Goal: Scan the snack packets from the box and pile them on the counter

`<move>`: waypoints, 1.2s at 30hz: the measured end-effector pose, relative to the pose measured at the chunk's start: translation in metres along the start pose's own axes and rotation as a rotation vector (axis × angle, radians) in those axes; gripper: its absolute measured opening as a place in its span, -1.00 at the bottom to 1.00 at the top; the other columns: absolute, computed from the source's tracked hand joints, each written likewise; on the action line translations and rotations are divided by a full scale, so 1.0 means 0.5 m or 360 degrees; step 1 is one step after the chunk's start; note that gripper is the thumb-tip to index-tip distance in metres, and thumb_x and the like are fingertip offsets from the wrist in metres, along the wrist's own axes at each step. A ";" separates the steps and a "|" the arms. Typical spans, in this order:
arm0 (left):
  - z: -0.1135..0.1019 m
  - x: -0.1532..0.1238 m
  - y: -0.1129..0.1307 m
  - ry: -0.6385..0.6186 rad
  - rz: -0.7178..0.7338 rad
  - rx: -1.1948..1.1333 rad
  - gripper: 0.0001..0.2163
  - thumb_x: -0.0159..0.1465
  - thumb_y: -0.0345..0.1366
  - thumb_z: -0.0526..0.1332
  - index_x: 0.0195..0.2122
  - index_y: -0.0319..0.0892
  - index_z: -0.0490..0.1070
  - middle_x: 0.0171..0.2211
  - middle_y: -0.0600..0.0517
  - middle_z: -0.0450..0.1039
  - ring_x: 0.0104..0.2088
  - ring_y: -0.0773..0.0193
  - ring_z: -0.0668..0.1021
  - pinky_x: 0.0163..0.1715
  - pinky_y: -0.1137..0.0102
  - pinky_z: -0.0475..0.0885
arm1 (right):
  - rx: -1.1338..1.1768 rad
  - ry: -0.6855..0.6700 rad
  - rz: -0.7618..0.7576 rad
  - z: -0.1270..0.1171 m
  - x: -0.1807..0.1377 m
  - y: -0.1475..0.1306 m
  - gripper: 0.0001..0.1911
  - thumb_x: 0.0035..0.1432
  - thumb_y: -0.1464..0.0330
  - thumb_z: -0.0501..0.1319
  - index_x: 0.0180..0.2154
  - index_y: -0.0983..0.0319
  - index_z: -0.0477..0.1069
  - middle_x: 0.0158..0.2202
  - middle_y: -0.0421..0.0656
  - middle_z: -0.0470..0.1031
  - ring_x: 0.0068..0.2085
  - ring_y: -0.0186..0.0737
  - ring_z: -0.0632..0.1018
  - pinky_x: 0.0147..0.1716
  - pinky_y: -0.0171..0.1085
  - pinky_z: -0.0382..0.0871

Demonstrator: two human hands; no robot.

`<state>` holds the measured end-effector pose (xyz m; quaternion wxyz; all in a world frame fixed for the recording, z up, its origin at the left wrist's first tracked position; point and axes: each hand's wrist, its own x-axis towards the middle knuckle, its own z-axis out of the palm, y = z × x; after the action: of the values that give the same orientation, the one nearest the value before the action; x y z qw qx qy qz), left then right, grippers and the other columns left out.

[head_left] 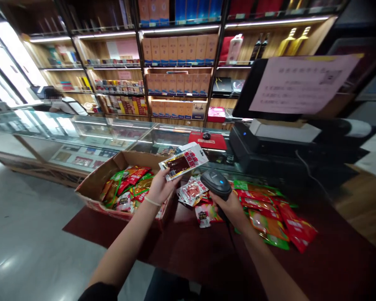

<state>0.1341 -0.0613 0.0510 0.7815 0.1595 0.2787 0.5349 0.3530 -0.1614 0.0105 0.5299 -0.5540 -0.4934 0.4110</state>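
My left hand (163,187) grips snack packets (184,162), white with a dark window and red print; at least one more sits behind the front one. They are held up above the right end of an open cardboard box (122,158), in which colourful snack packets (128,186) lie heaped. Wrapped round a black barcode scanner (215,184) is my right hand (230,205); the scanner's head, with a small blue light, is beside the held packets. Under it lie silvery-white packets (192,190). Red, green and orange packets (263,205) are spread to the right of my right hand.
A monitor with a pink notice (301,85) stands on a black cash drawer (260,154) at right. Behind the dark red counter (188,246) are a glass display case (113,129), a mouse (206,136) on a red mat and stocked shelves. A person (62,102) is at far left.
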 end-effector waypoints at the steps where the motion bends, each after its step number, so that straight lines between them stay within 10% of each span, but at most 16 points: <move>1: 0.013 -0.004 -0.028 -0.0020 -0.0091 -0.0039 -0.74 0.29 -0.49 0.06 -0.03 -0.32 0.41 -0.07 -0.20 0.54 -0.03 0.09 0.59 -0.04 0.18 0.57 | -0.0055 0.0032 0.0001 -0.020 -0.014 0.007 -0.61 0.02 0.04 0.36 -0.35 0.19 0.37 -0.67 -0.28 0.37 -0.69 -0.33 0.37 -0.68 -0.32 0.26; 13: 0.053 0.043 -0.339 -0.0188 -0.0341 -0.0293 -0.74 0.38 -0.36 0.07 0.05 -0.22 0.42 0.03 -0.11 0.53 0.11 0.14 0.51 0.15 0.13 0.42 | -0.0269 0.0189 0.0182 -0.180 -0.175 0.096 -0.50 0.03 0.10 0.33 -0.04 0.18 0.34 -0.62 -0.31 0.40 -0.70 -0.33 0.33 -0.70 -0.33 0.22; 25: 0.035 0.075 -0.399 -0.0299 -0.0199 0.0168 -0.79 0.36 -0.32 0.11 -0.03 -0.18 0.43 0.11 -0.09 0.45 0.16 0.19 0.46 0.18 0.23 0.38 | -0.0140 0.0308 0.0318 -0.216 -0.203 0.124 -0.72 0.00 0.16 0.36 -0.31 0.17 0.42 -0.69 -0.32 0.32 -0.70 -0.34 0.29 -0.69 -0.32 0.21; 36: 0.119 0.102 -0.513 -0.1409 0.0584 0.1856 -0.62 0.24 -0.40 0.19 0.08 0.00 0.48 0.21 -0.05 0.36 0.29 0.09 0.30 0.34 0.13 0.01 | -0.0003 0.0819 0.0310 -0.350 -0.282 0.138 -0.57 -0.02 0.02 0.39 -0.51 0.22 0.35 -0.67 -0.25 0.34 -0.66 -0.32 0.36 -0.64 -0.32 0.24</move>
<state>0.3758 -0.1079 -0.0558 0.5078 0.7911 0.1456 0.3084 0.5073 -0.3283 -0.0500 0.5953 -0.6855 -0.2872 0.3053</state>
